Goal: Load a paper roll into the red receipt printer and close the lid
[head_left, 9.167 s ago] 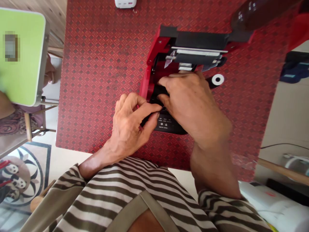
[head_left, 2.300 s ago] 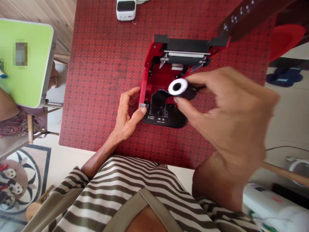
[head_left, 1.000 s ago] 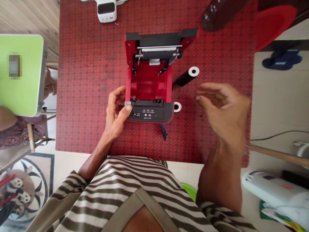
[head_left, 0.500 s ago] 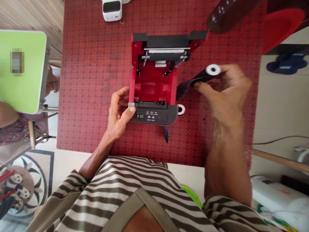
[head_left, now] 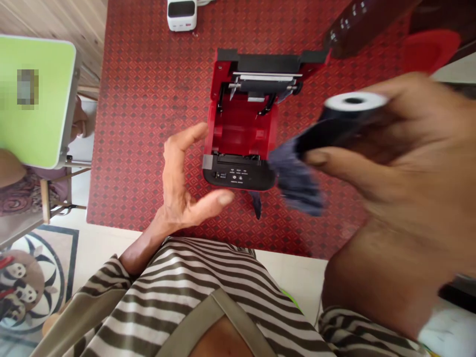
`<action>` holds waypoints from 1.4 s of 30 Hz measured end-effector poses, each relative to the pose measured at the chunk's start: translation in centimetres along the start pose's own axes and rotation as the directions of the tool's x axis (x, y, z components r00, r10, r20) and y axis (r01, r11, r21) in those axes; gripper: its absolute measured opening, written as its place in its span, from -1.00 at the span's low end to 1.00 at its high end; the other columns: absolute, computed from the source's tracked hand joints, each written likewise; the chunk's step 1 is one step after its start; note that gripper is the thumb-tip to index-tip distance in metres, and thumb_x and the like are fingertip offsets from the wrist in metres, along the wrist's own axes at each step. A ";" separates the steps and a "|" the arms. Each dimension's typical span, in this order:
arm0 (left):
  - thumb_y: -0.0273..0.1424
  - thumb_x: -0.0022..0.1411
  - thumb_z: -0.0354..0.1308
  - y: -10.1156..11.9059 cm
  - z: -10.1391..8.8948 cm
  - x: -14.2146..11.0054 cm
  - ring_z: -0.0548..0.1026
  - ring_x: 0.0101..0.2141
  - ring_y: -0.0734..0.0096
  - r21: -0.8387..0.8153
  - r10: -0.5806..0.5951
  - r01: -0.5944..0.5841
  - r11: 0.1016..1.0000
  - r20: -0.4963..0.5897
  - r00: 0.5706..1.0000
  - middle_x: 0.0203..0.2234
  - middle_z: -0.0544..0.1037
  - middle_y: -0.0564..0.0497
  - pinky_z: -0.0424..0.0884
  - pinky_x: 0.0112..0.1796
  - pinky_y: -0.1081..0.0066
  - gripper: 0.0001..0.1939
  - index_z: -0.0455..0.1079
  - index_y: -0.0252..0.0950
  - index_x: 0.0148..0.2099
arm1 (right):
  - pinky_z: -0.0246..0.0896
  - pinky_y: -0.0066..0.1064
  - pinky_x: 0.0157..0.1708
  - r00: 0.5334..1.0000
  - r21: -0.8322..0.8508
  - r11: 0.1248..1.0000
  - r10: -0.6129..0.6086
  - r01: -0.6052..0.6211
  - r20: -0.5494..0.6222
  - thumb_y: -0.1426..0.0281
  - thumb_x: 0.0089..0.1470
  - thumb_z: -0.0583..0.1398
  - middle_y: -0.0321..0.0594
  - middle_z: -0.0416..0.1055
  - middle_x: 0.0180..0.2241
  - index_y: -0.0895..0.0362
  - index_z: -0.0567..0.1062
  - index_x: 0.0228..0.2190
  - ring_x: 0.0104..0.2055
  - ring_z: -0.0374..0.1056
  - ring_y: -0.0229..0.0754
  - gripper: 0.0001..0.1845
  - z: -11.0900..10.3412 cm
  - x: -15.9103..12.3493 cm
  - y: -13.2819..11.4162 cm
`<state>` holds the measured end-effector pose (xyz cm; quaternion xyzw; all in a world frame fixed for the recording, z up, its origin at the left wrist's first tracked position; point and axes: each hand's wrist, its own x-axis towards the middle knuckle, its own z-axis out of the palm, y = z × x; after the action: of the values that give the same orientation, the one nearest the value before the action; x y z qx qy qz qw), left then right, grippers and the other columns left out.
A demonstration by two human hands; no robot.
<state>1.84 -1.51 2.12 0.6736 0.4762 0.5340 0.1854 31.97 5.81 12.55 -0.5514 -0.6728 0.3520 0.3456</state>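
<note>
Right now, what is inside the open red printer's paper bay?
The red printer shows a bare red bay with no roll in it. The right hand holds the black roll lifted beside it; the open left hand is near its front. The bay's deepest part under the lid mechanism is hidden.

Soft, even daylight fills the room, with faint shadows. The right hand (head_left: pixel 401 163) and the dark roll (head_left: pixel 334 126) it grips are close and motion-blurred; edges bend wide-angle.
</note>
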 end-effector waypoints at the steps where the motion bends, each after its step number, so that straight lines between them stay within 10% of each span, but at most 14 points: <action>1: 0.64 0.56 0.12 1.0 -0.2 0.2 0.72 0.32 -0.44 0.038 0.004 -0.005 0.999 0.024 1.000 0.39 0.72 -0.17 0.64 0.36 -0.52 0.06 0.33 0.24 0.81 | 0.51 -0.07 -0.26 0.998 0.041 0.999 -0.005 0.002 0.057 -0.35 0.12 0.70 -0.25 0.74 -0.13 -0.15 0.73 -0.07 -0.18 0.64 -0.01 -0.31 0.9 0.4 -0.4; 6: 0.48 0.63 0.33 3.8 -0.8 0.6 0.72 0.04 -0.27 0.138 0.036 -0.055 0.989 0.137 0.990 0.16 0.81 -0.16 0.61 0.16 -0.34 0.03 0.28 0.13 0.85 | 0.69 0.09 0.06 0.959 -0.038 0.991 -0.117 0.131 0.258 0.11 0.30 0.49 -0.25 0.83 -0.06 -0.13 0.68 -0.09 -0.07 0.77 0.10 -0.77 3.7 2.3 -1.3; 10: 0.20 0.79 0.37 4.0 -1.4 0.6 0.68 0.07 -0.14 0.233 0.055 -0.091 0.968 0.158 0.986 0.14 0.80 -0.14 0.54 0.15 -0.10 -0.31 0.51 -0.01 0.68 | 0.76 0.17 0.21 0.947 -0.251 0.940 -0.159 0.231 0.279 0.36 0.24 0.38 -0.18 0.88 0.05 -0.15 0.70 0.11 0.03 0.83 0.21 -0.59 4.3 2.6 -1.8; 23: -0.38 0.73 0.21 4.8 -0.9 1.4 0.64 0.02 0.04 0.254 0.024 -0.091 0.963 0.259 0.966 0.04 0.78 -0.07 0.47 0.05 0.08 -0.58 0.57 -0.17 0.49 | 0.65 0.27 0.34 0.942 -0.433 0.866 -0.113 0.249 0.316 0.44 0.35 0.38 -0.03 0.67 -0.07 -0.06 0.66 -0.05 0.25 0.68 0.41 -0.82 7.3 2.8 -0.5; 34: -0.46 0.81 0.19 3.6 0.1 2.1 0.62 -0.11 0.13 0.385 0.064 -0.098 0.918 0.098 0.993 -0.13 0.71 -0.02 0.48 -0.03 0.10 -0.73 0.71 -0.10 0.24 | 0.62 0.11 0.20 0.956 -0.609 0.783 0.064 0.130 0.286 0.48 0.56 0.20 0.04 0.74 -0.08 -0.03 0.67 -0.18 0.22 0.68 0.34 -0.72 9.0 2.7 -3.1; 42: -0.42 0.82 0.25 3.0 0.4 2.1 0.60 -0.09 0.12 0.347 -0.008 -0.031 0.937 0.109 0.994 -0.13 0.67 -0.04 0.48 -0.02 0.10 -0.75 0.79 -0.10 0.20 | 0.61 -0.02 -0.09 0.960 -0.692 0.704 0.049 0.162 0.275 0.45 0.36 0.36 -0.04 0.72 -0.26 -0.02 0.70 -0.23 -0.21 0.69 0.18 -0.88 9.8 3.8 -2.2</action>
<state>3.54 -1.07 5.40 0.7267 0.5484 0.4047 0.0858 21.96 8.34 9.72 -0.5664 -0.8138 0.1282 0.0221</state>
